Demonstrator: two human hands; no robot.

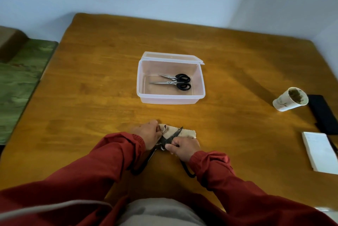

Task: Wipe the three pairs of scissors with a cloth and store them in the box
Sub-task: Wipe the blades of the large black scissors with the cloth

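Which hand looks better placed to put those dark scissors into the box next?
Probably the right hand: it grips the dark metal scissors near the pivot, while the left hand holds the beige cloth. The clear plastic box sits straight ahead, open.

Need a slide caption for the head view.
Left hand and right hand wipe black scissors with a cloth; other scissors lie in the open box.

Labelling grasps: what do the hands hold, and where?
Left hand grips the cloth at its bunched end; right hand grips the dark scissors near the pivot.
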